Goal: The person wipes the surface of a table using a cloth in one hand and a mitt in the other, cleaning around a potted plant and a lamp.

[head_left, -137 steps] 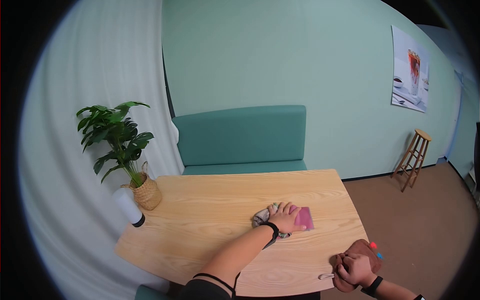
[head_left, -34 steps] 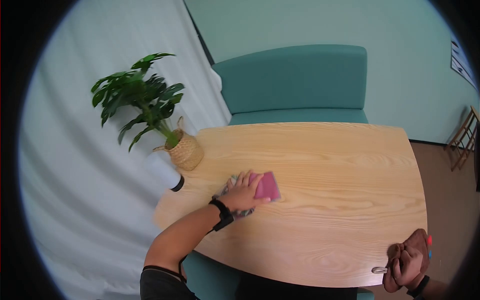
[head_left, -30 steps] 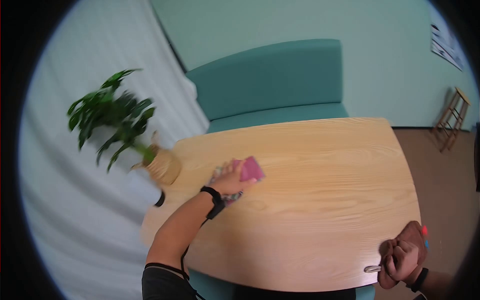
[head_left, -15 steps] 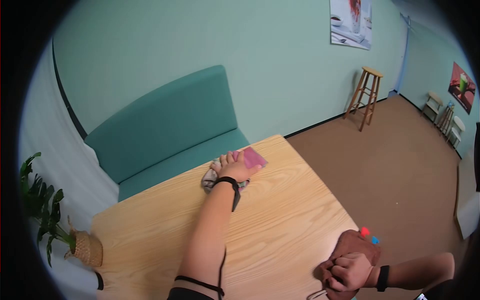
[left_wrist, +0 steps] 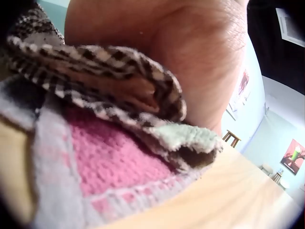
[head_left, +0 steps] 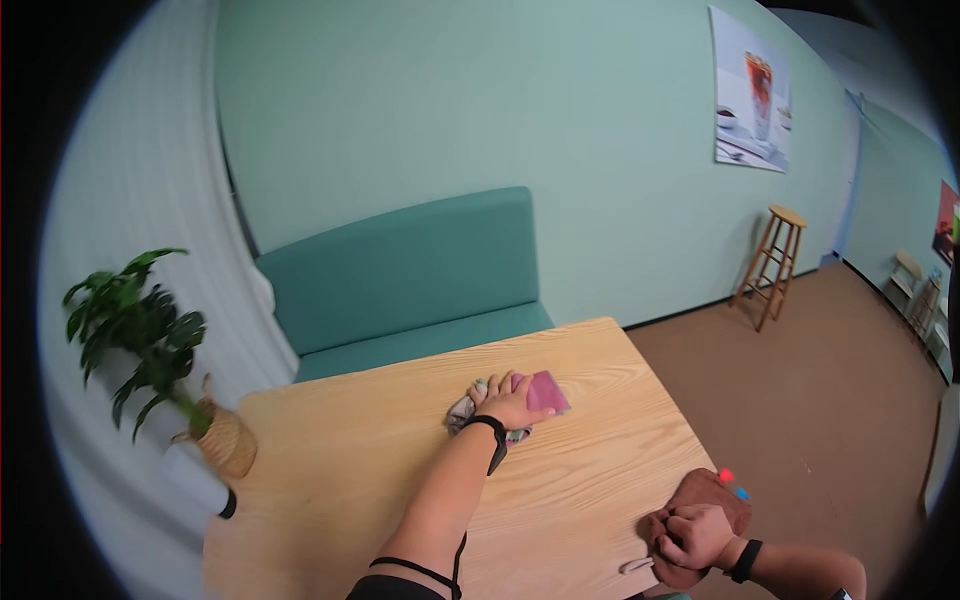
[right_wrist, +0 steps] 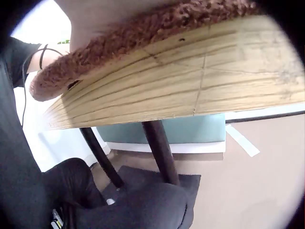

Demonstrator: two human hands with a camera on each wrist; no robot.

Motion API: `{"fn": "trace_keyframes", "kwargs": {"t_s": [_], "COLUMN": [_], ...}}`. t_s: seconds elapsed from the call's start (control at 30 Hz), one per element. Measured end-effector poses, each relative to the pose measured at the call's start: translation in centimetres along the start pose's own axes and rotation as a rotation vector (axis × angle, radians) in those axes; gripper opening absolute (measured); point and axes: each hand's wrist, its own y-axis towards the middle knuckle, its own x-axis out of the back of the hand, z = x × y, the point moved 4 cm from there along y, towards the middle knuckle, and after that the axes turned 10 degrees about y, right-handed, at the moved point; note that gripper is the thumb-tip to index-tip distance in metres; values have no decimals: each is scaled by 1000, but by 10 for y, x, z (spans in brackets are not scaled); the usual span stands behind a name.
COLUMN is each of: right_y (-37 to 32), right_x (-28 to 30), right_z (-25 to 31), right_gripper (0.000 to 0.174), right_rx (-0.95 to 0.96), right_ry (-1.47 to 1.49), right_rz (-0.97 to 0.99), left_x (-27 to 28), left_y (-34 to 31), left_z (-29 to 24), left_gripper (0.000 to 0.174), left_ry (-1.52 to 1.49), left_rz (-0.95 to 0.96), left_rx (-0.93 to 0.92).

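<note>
My left hand (head_left: 508,403) lies with fingers spread on a folded cleaning cloth, pressing it to the wooden table (head_left: 350,470). A pink part of the cloth (head_left: 543,393) shows beyond the fingers; a bunched checked part sticks out on the other side. In the left wrist view, a checked fold (left_wrist: 128,81) and a pink patch with a grey border lie under the palm. At the table's right corner my right hand (head_left: 700,537), fingers curled, grips a fluffy brown cloth (head_left: 715,497) with a pale loop (head_left: 636,566) and small red and blue bits.
On the left stand a leafy plant in a woven basket (head_left: 228,442) and a white cylinder with a black end (head_left: 195,478). A green bench (head_left: 420,270) lines the table's far side. A wooden stool (head_left: 775,262) stands by the wall; table legs (right_wrist: 159,148) show below.
My left hand has slid the cloth from the plant side across to the far right part of the table, then slightly back from the far edge. My right hand keeps its place; the head view has turned.
</note>
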Motion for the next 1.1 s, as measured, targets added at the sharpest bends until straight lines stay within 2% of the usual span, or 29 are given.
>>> {"fn": "trace_keyframes", "kwargs": {"t_s": [0.23, 0.43, 0.5, 0.57, 0.67, 0.8, 0.93, 1.0, 1.1], "right_y": [-10, -9, -13, -17, -9, -6, 0, -4, -6], "right_x": [-12, -8, -15, -18, -2, 0, 1, -8, -9], "right_z": [-14, 7, -7, -17, 10, 13, 20, 4, 5], "right_gripper": [32, 26, 25, 24, 29, 28, 32, 32, 32], "right_rx": [9, -33, -70, -128, -145, -162, -218, -156, -168], "right_ry": [0, 35, 18, -6, -45, -37, -96, -50, -36], "right_rz": [-118, -311, -318, -297, -213, -201, -150, -206, -211], "left_x": [-45, -111, -153, -162, -157, -157, -157, -151, -143], "left_y": [-133, -300, -354, -410, -487, -503, -496, -487, -454], "left_z": [154, 275, 328, 362, 372, 369, 366, 355, 330], "left_gripper": [115, 115, 115, 115, 114, 113, 113, 113, 115], "left_ry": [-75, -96, -154, -210, -282, -316, -315, -298, -229], "left_rz": [-45, -83, -126, -111, -54, -44, -36, -18, 0], "left_rx": [215, 390, 492, 623, 835, 938, 943, 915, 787]}}
